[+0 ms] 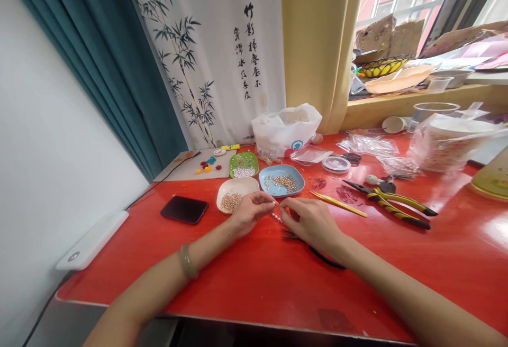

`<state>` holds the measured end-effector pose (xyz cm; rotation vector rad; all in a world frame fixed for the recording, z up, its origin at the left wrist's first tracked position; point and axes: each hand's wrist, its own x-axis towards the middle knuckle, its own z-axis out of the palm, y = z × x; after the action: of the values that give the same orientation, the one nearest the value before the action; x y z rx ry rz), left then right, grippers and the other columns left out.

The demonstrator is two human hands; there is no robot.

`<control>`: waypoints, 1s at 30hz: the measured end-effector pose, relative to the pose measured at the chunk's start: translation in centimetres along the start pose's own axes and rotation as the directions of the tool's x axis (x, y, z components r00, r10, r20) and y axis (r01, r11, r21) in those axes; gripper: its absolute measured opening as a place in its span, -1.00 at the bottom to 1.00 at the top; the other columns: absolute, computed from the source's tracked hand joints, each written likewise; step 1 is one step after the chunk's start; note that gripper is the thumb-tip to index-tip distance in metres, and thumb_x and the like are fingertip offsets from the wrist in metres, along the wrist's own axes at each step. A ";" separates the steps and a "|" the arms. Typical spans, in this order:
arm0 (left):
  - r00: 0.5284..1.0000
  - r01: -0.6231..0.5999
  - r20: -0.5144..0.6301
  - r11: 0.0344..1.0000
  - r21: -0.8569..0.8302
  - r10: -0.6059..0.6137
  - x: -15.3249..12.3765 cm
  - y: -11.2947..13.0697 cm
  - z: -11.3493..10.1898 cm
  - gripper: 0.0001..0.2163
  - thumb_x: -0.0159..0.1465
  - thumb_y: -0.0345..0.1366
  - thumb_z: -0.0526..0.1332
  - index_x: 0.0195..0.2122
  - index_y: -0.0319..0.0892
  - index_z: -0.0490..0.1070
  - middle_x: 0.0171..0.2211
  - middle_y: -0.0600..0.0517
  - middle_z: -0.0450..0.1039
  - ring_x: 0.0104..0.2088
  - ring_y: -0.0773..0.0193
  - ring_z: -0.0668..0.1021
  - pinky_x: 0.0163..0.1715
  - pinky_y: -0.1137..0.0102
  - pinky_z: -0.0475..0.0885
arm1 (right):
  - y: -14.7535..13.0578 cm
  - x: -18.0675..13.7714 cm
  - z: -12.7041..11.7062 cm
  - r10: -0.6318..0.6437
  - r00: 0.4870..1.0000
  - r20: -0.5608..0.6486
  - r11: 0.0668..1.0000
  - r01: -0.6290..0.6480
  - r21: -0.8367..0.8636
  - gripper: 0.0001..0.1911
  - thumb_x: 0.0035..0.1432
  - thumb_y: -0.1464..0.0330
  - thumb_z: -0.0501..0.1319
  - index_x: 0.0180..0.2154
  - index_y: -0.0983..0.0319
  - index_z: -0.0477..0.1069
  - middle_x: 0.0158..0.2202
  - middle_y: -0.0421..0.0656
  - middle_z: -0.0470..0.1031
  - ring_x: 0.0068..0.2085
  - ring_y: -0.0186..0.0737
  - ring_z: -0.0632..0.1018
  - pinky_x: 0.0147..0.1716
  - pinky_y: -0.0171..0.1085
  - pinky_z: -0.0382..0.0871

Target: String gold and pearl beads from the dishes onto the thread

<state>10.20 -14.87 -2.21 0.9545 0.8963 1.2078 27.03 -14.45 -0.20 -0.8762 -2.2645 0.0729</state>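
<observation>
My left hand (251,210) and my right hand (307,220) meet over the red table (246,278), fingertips pinched together on a small beaded piece (277,216) between them. A green bangle sits on my left wrist. Black-handled pliers (317,252) lie under my right hand and forearm. Just beyond my hands stand a white dish of small copper beads (237,194), a blue dish of beads (281,180) and a green dish of pale beads (243,165).
A black phone (184,209) lies to the left. Yellow tweezers (338,203), yellow-handled pliers (397,207), a spool of thread (336,164), plastic bags (286,127) and a board with coloured bits (194,166) crowd the back. A white device (93,241) sits at the table's left edge.
</observation>
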 end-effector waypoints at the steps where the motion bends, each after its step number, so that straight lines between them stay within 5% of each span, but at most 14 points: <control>1: 1.000 0.001 -0.003 1.000 0.003 -0.001 0.0 0.0 0.0 -0.80 -0.16 -0.36 0.39 -0.51 -0.27 0.42 -0.52 0.07 0.41 -0.48 0.45 0.42 -0.35 0.50 0.31 | 0.0 0.0 0.0 -0.001 1.000 0.001 1.000 0.001 -0.001 -0.77 0.06 0.38 0.00 -0.54 0.25 0.36 -0.62 -0.18 0.42 -0.61 -0.40 0.34 -0.58 -0.41 0.07; 30: 1.000 0.000 -0.008 1.000 0.028 0.000 0.0 -0.1 -0.1 -0.81 -0.15 -0.35 0.38 -0.51 -0.27 0.44 -0.53 0.06 0.41 -0.48 0.43 0.42 -0.36 0.48 0.31 | -0.1 0.0 0.0 -0.003 1.000 -0.030 0.999 0.004 0.035 -0.79 0.03 0.40 0.02 -0.56 0.24 0.35 -0.66 -0.23 0.35 -0.64 -0.42 0.27 -0.61 -0.42 0.04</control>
<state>10.14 -14.87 -2.36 0.9725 0.9215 1.2024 26.96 -14.50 -0.22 -0.8494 -2.2303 0.0963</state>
